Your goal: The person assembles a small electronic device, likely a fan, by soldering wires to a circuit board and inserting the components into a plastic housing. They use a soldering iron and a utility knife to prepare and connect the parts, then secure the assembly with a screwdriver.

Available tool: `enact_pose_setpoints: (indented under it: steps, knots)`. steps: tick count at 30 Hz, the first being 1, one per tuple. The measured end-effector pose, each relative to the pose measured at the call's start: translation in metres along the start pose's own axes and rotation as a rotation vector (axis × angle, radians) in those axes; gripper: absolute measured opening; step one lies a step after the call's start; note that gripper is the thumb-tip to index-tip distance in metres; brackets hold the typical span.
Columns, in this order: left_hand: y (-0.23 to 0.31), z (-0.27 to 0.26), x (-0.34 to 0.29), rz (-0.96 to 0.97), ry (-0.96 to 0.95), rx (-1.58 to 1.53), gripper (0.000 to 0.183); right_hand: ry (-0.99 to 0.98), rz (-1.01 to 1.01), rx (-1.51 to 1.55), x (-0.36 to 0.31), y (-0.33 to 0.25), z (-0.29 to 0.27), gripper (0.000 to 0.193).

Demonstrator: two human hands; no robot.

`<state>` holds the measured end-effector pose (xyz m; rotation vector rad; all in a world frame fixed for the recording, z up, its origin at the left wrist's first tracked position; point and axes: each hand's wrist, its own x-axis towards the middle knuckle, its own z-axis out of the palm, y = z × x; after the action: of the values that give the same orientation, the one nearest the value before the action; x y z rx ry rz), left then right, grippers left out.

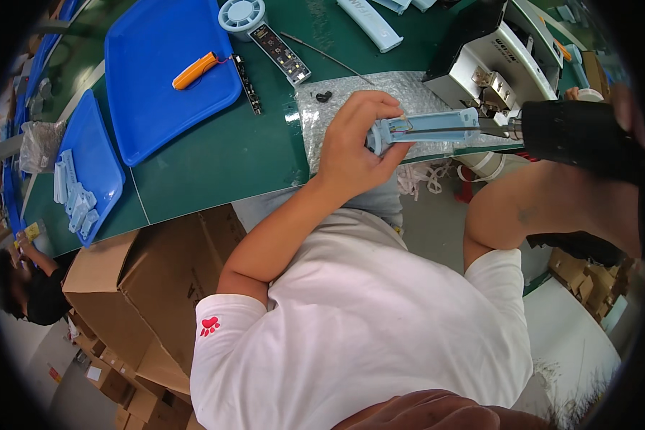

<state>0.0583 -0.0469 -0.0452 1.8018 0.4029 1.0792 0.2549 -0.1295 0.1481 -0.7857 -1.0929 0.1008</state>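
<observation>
My left hand [355, 140] grips the round end of a light blue plastic housing [448, 120], a long open shell, above the bubble wrap near the table's front edge. A few thin wires show inside the shell by my fingers. At the right rim, my right hand [629, 115] is partly cut off and dark, its fingers closed round the thick black body of what looks like an electric screwdriver [573, 136]. The tool's long thin metal bit reaches leftward into the shell. Two small black pieces [324, 96] lie on the bubble wrap [314, 132] beside my left hand.
A black and silver machine [491, 61] stands behind the tool. Leftward, a blue tray [147, 129] bears an orange battery [195, 70] wired to a circuit board [246, 84]. Another tray [107, 161] holds light blue parts. A cardboard box [158, 301] stands below; another person [32, 287] is far left.
</observation>
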Motion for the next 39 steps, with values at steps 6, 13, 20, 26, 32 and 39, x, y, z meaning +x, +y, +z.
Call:
enact_pose_setpoints:
  steps: [6,13,20,26,32,39]
  knots:
    - [-0.001,0.0,0.0,0.025,0.0,0.008,0.043,-0.009,0.022,-0.009,-0.003,0.007,0.001,0.064]
    - [-0.001,-0.001,0.001,0.013,-0.005,0.004,0.043,-0.012,0.029,-0.013,-0.004,0.009,0.002,0.072]
    - [-0.001,-0.001,0.002,0.019,-0.006,0.016,0.044,-0.01,0.027,-0.024,-0.007,0.012,0.001,0.08]
    - [-0.002,-0.001,-0.001,0.009,0.0,0.009,0.044,-0.026,0.028,-0.024,-0.012,0.014,0.002,0.087]
    - [0.0,0.0,-0.001,0.034,-0.014,0.019,0.041,-0.014,0.039,-0.026,-0.017,0.011,0.003,0.094]
    - [0.0,0.003,0.004,-0.015,0.013,-0.032,0.038,0.086,0.097,0.091,0.012,0.014,-0.008,0.092]
